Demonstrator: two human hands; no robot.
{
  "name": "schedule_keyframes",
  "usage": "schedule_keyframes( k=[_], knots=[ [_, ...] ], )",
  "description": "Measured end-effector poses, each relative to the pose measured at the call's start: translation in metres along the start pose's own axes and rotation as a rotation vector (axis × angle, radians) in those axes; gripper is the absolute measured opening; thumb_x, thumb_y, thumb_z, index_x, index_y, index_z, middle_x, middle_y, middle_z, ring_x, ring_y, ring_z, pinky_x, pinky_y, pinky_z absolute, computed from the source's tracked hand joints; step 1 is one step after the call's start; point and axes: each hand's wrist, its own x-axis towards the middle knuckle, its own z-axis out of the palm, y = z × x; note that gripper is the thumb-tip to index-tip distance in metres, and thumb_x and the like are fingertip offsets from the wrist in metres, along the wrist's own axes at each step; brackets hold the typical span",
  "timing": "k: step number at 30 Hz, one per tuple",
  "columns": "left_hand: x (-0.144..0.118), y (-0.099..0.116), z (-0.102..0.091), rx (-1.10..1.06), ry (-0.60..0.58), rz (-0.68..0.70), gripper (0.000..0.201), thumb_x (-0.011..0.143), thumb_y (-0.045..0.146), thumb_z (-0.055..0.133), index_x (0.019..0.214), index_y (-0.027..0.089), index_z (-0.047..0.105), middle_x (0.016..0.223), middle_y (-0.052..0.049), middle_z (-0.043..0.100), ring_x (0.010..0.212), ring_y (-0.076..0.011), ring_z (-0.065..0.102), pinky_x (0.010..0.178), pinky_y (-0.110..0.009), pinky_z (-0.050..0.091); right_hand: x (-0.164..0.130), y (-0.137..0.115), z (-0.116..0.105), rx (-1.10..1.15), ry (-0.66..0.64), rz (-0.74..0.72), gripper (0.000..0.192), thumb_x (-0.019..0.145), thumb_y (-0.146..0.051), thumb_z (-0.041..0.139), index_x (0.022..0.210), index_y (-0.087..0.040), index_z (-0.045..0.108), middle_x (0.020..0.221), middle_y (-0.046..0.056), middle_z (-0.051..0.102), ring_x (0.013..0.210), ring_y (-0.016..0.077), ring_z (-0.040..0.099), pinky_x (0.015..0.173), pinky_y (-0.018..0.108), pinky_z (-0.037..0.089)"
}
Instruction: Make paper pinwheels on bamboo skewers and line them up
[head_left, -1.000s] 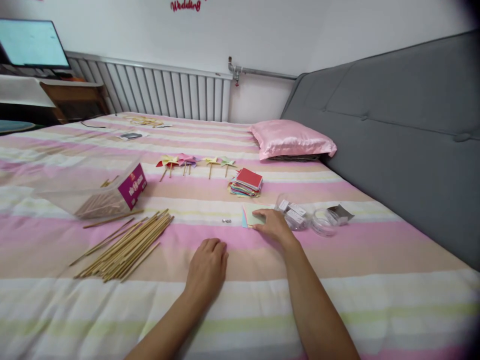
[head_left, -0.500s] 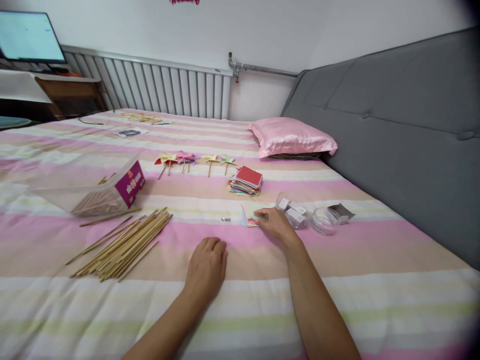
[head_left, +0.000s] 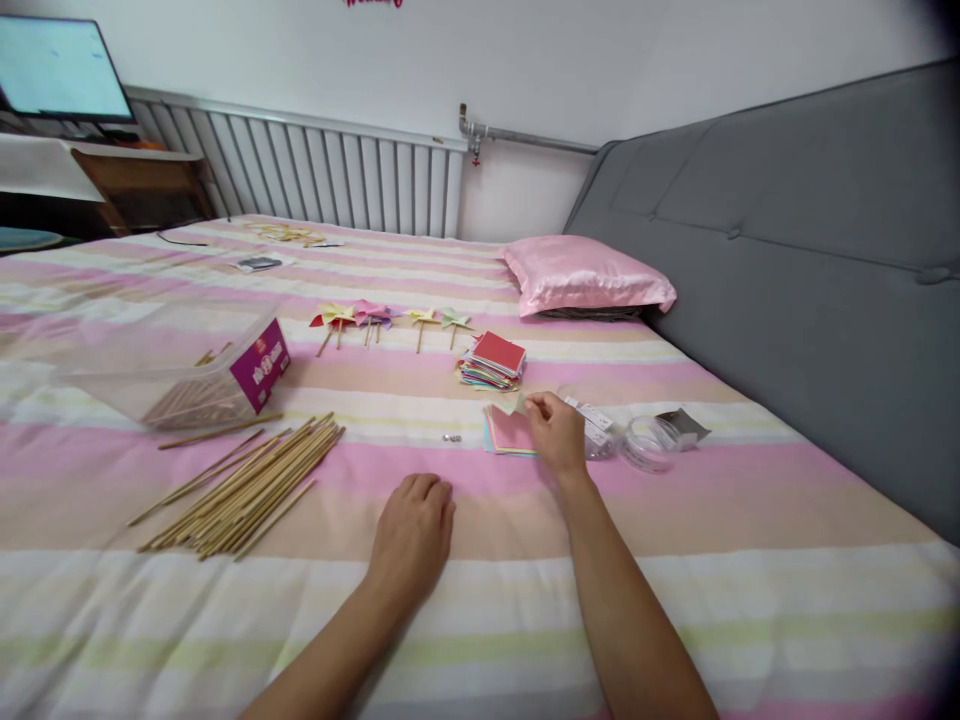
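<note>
We count two hands. Our right hand (head_left: 556,432) rests on the right edge of a small stack of paper squares (head_left: 508,431), thumb and fingers pinching up the top sheet, with a pink one showing beneath; our left hand (head_left: 413,531) lies palm down on the bedspread (head_left: 750,560), fingers loosely curled and holding nothing, well apart from the stack. Just left of the stack sit two tiny silver bits (head_left: 451,438). Behind it lies a second, taller paper pile (head_left: 493,362) topped in red, and further back four paper pinwheels (head_left: 390,322) on sticks in a row. One heap of wooden sticks (head_left: 244,485) lies to the left, near one clear box (head_left: 180,368) with a magenta label. Beside our right hand we see two clear round tubs (head_left: 649,440). The bedspread is striped pink, cream and green, with one pink pillow (head_left: 585,277), a grey headboard (head_left: 787,240), a radiator (head_left: 315,175) and a monitor (head_left: 60,70).
</note>
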Motion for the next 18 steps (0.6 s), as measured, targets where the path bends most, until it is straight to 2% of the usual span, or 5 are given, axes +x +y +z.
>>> schedule_keyframes(
  k=[5, 7, 12, 16, 18],
  knots=[
    [-0.003, 0.002, -0.001, -0.014, 0.033, -0.041, 0.023, 0.085, 0.018, 0.042, 0.095, 0.013, 0.062, 0.099, -0.014, 0.062, 0.096, -0.0252, 0.055, 0.083, -0.041, 0.047, -0.007, -0.028, -0.006, 0.166, 0.054, -0.094, 0.022, 0.084, -0.032, 0.046, 0.088, -0.016, 0.061, 0.085, 0.006, 0.068, 0.079, 0.0167, 0.063, 0.074, 0.026, 0.048],
    [-0.004, 0.001, -0.002, 0.000, 0.091, -0.102, 0.024, 0.085, 0.019, 0.041, 0.098, 0.012, 0.060, 0.106, -0.016, 0.060, 0.100, -0.0268, 0.055, 0.084, -0.042, 0.047, -0.013, -0.039, -0.008, 0.277, -0.100, -0.185, 0.018, 0.082, -0.029, 0.051, 0.082, -0.017, 0.063, 0.082, 0.005, 0.069, 0.077, 0.0162, 0.063, 0.073, 0.026, 0.048],
    [-0.002, -0.008, -0.010, -0.003, 0.223, -0.279, 0.029, 0.086, 0.018, 0.037, 0.110, 0.012, 0.052, 0.120, -0.019, 0.052, 0.108, -0.0293, 0.053, 0.086, -0.045, 0.046, -0.036, -0.058, 0.002, 0.265, -0.673, -0.284, 0.011, 0.076, -0.022, 0.059, 0.072, -0.019, 0.068, 0.073, 0.001, 0.070, 0.069, 0.0142, 0.063, 0.061, 0.023, 0.046],
    [0.004, -0.015, -0.020, -0.086, 0.250, -0.351, 0.028, 0.087, 0.018, 0.033, 0.104, 0.011, 0.055, 0.118, -0.018, 0.054, 0.111, -0.0275, 0.052, 0.089, -0.044, 0.046, -0.047, -0.061, 0.013, 0.290, -0.934, -0.277, 0.010, 0.071, -0.025, 0.065, 0.078, -0.020, 0.070, 0.077, 0.001, 0.071, 0.072, 0.0143, 0.065, 0.063, 0.022, 0.046],
    [0.007, -0.016, -0.023, -0.113, 0.257, -0.347, 0.030, 0.089, 0.020, 0.032, 0.103, 0.011, 0.057, 0.117, -0.017, 0.056, 0.112, -0.0259, 0.051, 0.093, -0.043, 0.044, -0.046, -0.058, 0.014, 0.334, -0.966, -0.241, 0.017, 0.069, -0.030, 0.068, 0.082, -0.019, 0.070, 0.081, 0.002, 0.072, 0.073, 0.0154, 0.065, 0.063, 0.022, 0.047]
  ],
)
